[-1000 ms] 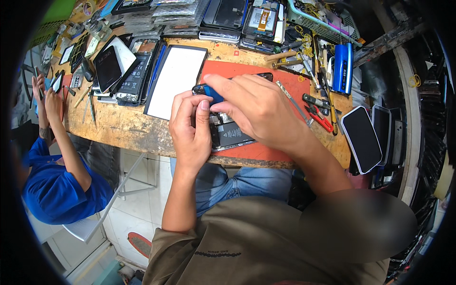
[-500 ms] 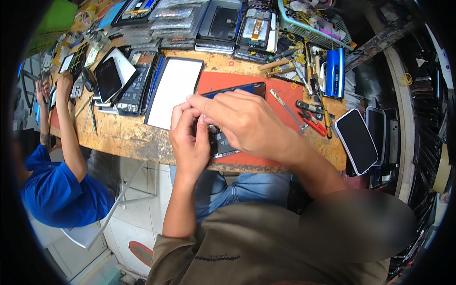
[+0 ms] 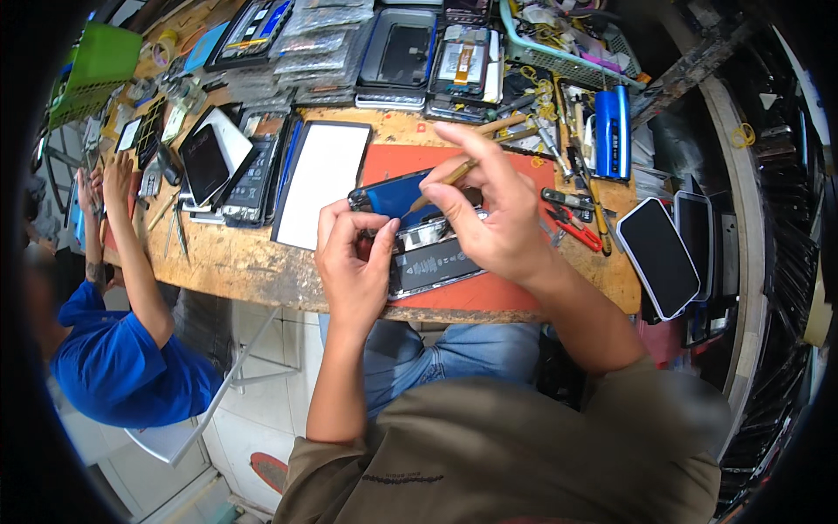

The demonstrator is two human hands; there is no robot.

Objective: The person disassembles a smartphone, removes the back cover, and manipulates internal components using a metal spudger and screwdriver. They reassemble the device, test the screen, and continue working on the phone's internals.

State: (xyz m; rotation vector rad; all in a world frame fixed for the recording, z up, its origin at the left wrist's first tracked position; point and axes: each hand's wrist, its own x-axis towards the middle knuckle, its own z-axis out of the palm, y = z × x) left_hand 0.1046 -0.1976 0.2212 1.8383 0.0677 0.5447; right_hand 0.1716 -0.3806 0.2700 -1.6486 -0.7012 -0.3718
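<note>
My left hand (image 3: 353,266) grips the left end of an opened black phone (image 3: 436,269), its fingers curled by the raised blue-backed screen panel (image 3: 388,197). The phone's dark battery and inner parts show on the orange mat (image 3: 393,157). My right hand (image 3: 493,218) holds a thin brass-coloured tool (image 3: 454,176) between thumb and fingers, slanted down toward the panel's lower edge near my left fingertips, index finger lifted. Whether the tip touches anything is too small to tell. A white-faced panel (image 3: 319,179) lies left of the mat.
Around them are stacked phones (image 3: 393,48), red pliers (image 3: 580,229), a blue device (image 3: 611,131), a basket of parts (image 3: 515,39) and screens (image 3: 655,258) at right. At left a co-worker (image 3: 131,367) in blue works with hands (image 3: 113,179) on the bench.
My right hand has shifted right and opened up from over my left hand, revealing the tool, blue panel and more of the phone's inside. The co-worker's hands have also moved.
</note>
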